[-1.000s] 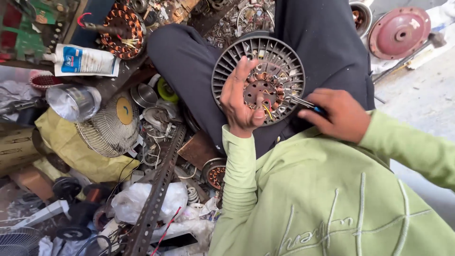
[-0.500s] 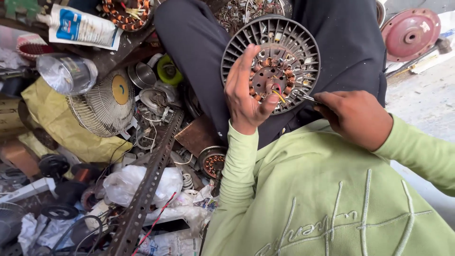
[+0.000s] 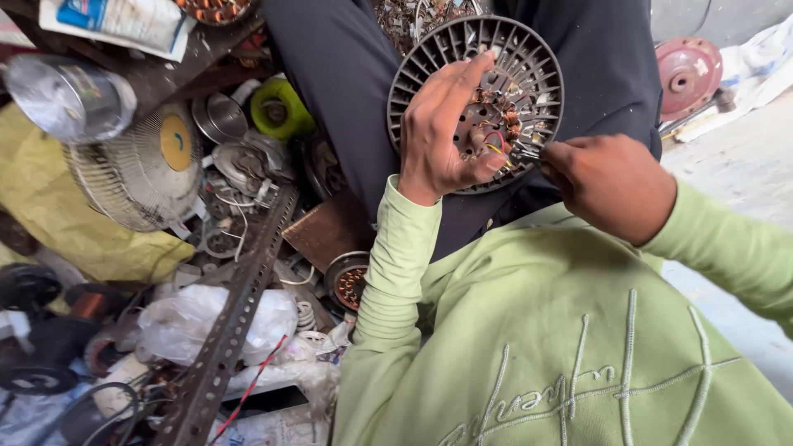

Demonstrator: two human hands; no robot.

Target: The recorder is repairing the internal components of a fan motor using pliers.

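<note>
A round grey finned motor housing (image 3: 529,62) with copper windings and coloured wires at its centre rests on my lap, against dark trousers. My left hand (image 3: 446,136) grips it from the left, fingers spread over the fins and thumb pressed by the windings. My right hand (image 3: 611,182) is closed around a thin metal tool (image 3: 527,152) whose tip touches the wires at the housing's middle. Both sleeves are light green.
Scrap lies heaped to the left: a fan guard with a yellow hub (image 3: 140,169), a perforated steel angle bar (image 3: 235,314), a green wheel (image 3: 277,111), plastic bags (image 3: 206,318), a small wound rotor (image 3: 351,281). A red metal disc (image 3: 690,74) lies at upper right.
The view has shifted closer and downward. My left hand's fingers have stretched further across the housing; my right hand with the tool stays at the wires.
</note>
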